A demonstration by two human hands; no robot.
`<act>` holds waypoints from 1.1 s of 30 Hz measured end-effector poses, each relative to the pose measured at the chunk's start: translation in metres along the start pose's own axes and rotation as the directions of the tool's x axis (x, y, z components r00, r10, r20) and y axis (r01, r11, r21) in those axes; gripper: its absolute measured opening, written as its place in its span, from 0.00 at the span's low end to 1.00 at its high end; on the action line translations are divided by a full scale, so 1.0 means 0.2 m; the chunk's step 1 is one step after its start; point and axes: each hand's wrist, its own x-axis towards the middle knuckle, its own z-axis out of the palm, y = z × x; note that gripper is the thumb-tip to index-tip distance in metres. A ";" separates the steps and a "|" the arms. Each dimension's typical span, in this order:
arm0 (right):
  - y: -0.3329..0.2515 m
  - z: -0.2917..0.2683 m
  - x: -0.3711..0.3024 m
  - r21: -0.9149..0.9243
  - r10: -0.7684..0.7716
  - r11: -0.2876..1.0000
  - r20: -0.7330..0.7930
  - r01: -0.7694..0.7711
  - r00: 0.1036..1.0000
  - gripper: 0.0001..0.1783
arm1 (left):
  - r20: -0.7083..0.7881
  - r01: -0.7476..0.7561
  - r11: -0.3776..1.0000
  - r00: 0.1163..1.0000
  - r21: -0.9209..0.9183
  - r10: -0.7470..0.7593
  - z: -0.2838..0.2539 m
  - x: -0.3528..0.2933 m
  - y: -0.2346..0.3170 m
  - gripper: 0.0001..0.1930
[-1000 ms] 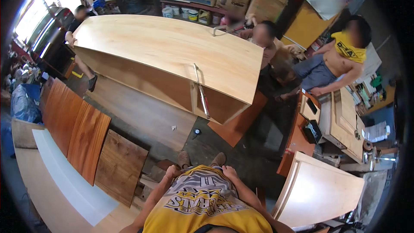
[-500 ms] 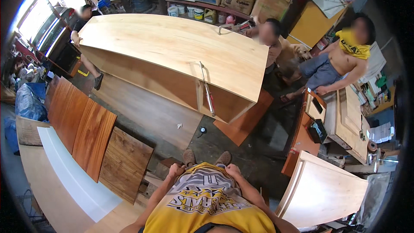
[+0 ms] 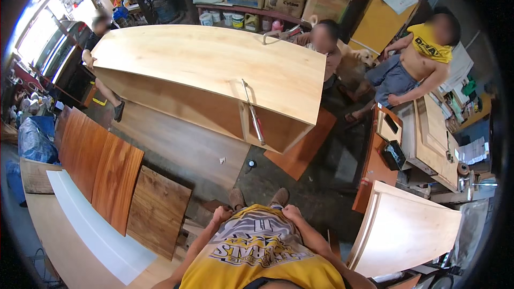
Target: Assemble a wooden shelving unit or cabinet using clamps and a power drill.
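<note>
My left hand is closed beside the left hem of my yellow and grey jersey. At the opposite side of that hem, my right hand is curled closed too. Whether the fingers pinch the cloth is hidden. Beyond my feet, a long pale plywood cabinet lies with its open compartments facing me. A bar clamp grips its near edge, and a second clamp sits at the far edge. Neither hand touches the cabinet. One person touches its left end; another is behind its right part.
Brown wood panels and a white curved panel lie at left. Pale panels stand at right, near an orange-brown board. A seated person and a dog are at far right. A small round object lies on the floor.
My view has shifted slightly. Both hands stay at the jersey's hem. The dog's head shows more clearly beside the seated person. The cabinet and clamps look unmoved.
</note>
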 end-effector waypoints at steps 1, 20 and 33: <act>-0.02 -0.04 -0.01 -0.052 -0.010 0.999 0.068 0.013 0.998 0.19 | -0.018 -0.069 0.998 0.997 0.003 0.069 0.02 0.00 -0.02 0.22; -0.50 -0.84 0.26 -0.003 -0.189 0.978 -0.438 0.209 0.879 0.13 | 0.002 0.051 0.994 0.999 -0.093 -0.051 -0.10 0.11 -0.05 0.16; -1.02 -1.48 0.46 -0.258 -0.429 0.895 -0.722 0.363 0.542 0.14 | -0.162 0.154 0.964 0.968 -0.218 -0.191 -0.32 0.01 -0.33 0.17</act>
